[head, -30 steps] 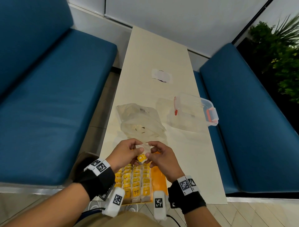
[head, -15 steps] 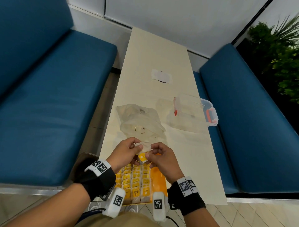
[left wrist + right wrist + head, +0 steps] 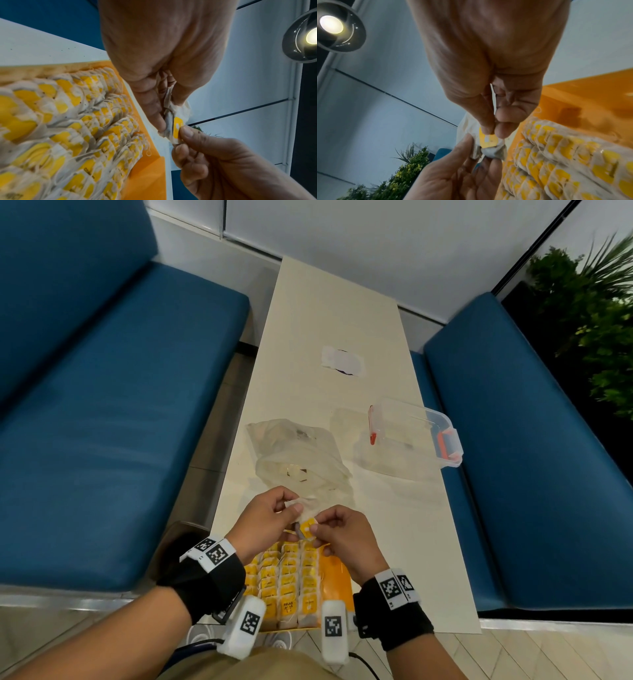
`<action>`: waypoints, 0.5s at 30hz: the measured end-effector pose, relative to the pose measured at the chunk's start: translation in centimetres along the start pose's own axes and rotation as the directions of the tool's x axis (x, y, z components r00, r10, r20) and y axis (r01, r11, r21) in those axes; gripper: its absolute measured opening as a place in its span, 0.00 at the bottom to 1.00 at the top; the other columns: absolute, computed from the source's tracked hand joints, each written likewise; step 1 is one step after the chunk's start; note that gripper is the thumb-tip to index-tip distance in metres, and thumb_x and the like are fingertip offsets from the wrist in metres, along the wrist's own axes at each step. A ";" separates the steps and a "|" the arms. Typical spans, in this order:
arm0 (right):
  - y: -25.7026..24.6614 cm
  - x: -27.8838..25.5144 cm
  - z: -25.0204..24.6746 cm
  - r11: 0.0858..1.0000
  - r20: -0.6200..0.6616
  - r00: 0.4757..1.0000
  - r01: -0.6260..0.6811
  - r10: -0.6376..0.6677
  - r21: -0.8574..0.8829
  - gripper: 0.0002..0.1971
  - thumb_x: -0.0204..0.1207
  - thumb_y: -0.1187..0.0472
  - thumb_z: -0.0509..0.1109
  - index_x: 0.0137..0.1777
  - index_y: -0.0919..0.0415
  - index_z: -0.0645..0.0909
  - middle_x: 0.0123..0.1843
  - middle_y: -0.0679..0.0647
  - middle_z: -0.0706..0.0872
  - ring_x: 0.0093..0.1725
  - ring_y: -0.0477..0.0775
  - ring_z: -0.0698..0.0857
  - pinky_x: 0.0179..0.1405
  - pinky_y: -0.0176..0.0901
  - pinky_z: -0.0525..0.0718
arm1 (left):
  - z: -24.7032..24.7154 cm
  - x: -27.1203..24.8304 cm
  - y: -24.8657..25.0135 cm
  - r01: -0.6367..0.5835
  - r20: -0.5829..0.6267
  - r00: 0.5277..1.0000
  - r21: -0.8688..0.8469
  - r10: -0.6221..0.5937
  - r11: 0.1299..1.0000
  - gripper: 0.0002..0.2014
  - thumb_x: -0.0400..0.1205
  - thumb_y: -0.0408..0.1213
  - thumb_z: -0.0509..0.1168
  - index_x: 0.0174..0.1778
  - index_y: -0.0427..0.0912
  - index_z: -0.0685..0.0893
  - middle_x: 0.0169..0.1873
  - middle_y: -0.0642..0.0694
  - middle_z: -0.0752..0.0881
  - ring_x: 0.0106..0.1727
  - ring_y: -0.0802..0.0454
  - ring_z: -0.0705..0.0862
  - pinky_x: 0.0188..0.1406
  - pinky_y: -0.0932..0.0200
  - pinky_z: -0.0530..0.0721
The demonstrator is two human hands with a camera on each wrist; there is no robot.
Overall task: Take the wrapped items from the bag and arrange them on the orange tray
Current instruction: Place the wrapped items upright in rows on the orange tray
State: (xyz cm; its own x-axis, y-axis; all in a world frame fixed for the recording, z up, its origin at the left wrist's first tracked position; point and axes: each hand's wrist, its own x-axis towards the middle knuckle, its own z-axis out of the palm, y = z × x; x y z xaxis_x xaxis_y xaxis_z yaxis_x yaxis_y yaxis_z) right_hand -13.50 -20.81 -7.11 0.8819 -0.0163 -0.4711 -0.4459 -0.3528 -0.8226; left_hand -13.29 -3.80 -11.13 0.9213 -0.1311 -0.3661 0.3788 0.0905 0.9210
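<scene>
Both hands meet just above the far edge of the orange tray (image 3: 337, 577). My left hand (image 3: 291, 510) grips a small bunch of white wrapped tea bags (image 3: 177, 127). My right hand (image 3: 317, 530) pinches the yellow tag of one wrapped bag (image 3: 307, 528) between thumb and forefinger, which shows close up in the right wrist view (image 3: 488, 140). Several rows of the same yellow-tagged wrapped items (image 3: 291, 580) fill the left part of the tray, with a bare orange strip (image 3: 145, 175) on the right. The crumpled clear plastic bag (image 3: 301, 460) lies just beyond the hands.
A clear plastic container (image 3: 414, 436) with red clips stands on the cream table (image 3: 325, 313) to the right of the bag. A white paper patch (image 3: 342, 361) lies farther back. Blue benches (image 3: 102, 422) flank the narrow table, and a plant (image 3: 599, 320) stands at the far right.
Both hands stay together over the tray's far edge. The fingers have reworked their hold, and the yellow tag now sits between my right thumb and forefinger.
</scene>
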 end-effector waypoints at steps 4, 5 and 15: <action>-0.8 -0.3 -0.8 0.994 -0.016 0.998 0.066 -0.068 -0.086 0.05 0.74 0.70 0.78 0.45 0.69 0.84 0.29 0.53 0.86 0.30 0.53 0.88 0.24 0.41 0.80 | -0.3 0.0 -0.2 0.002 -0.014 1.000 0.023 -0.002 1.000 0.05 0.88 0.35 0.68 0.56 0.39 0.85 0.47 0.36 0.91 0.45 0.42 0.92 0.41 0.43 0.94; -0.9 -0.4 -1.2 0.988 -0.017 0.995 0.093 -0.096 -0.122 0.04 0.74 0.69 0.77 0.43 0.67 0.84 0.30 0.53 0.86 0.30 0.51 0.88 0.25 0.41 0.80 | -0.4 0.0 -0.2 0.008 -0.014 1.000 0.025 -0.008 1.000 0.05 0.88 0.35 0.68 0.56 0.39 0.85 0.47 0.38 0.92 0.45 0.41 0.93 0.41 0.44 0.93; 0.4 0.9 -4.8 0.558 0.153 0.972 0.229 -0.180 -0.798 0.06 0.77 0.63 0.71 0.43 0.52 0.88 0.49 0.49 0.80 0.49 0.48 0.81 0.48 0.39 0.80 | -2.0 0.5 -1.5 -0.012 -0.086 0.996 0.111 0.022 0.994 0.04 0.87 0.36 0.69 0.52 0.40 0.86 0.52 0.41 0.91 0.45 0.44 0.94 0.36 0.52 0.91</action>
State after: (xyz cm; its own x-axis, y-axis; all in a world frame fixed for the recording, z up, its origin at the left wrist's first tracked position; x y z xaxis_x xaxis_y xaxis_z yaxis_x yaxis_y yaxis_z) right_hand -12.11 -25.46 -6.36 0.9138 0.1904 -0.3587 0.0748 -0.9470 -0.3123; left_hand -13.18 -2.04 -12.97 0.9335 -0.0433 -0.3559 0.3554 -0.0182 0.9345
